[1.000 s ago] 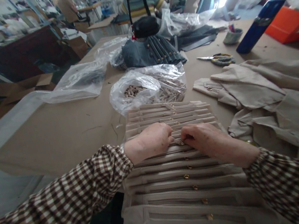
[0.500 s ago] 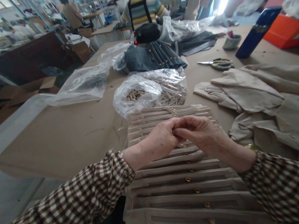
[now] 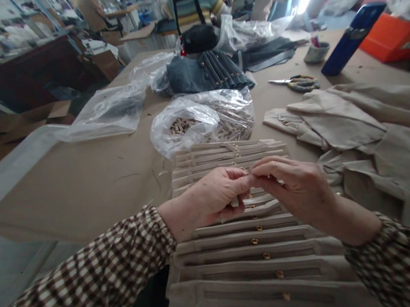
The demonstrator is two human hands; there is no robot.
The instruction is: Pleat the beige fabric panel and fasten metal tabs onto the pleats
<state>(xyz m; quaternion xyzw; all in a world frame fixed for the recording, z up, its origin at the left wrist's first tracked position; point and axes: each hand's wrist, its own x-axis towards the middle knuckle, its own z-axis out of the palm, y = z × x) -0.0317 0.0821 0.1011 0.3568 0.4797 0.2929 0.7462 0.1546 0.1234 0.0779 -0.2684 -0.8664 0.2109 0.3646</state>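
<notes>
left hand (image 3: 219, 193), right hand (image 3: 301, 187): pinched closed, met over overlapped beige zippered fabric panels (image 3: 236, 269); anything held was hidden.

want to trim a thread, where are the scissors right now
In the head view the scissors lie on the table, right of centre, between the bag of small pieces and the slanted blue object, beyond the beige fabric heap.

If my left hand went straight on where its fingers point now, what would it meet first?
Most likely your right hand: the left hand points across the beige zippered pieces toward it, and their fingertips look about touching, though depth is hard to judge.
</notes>
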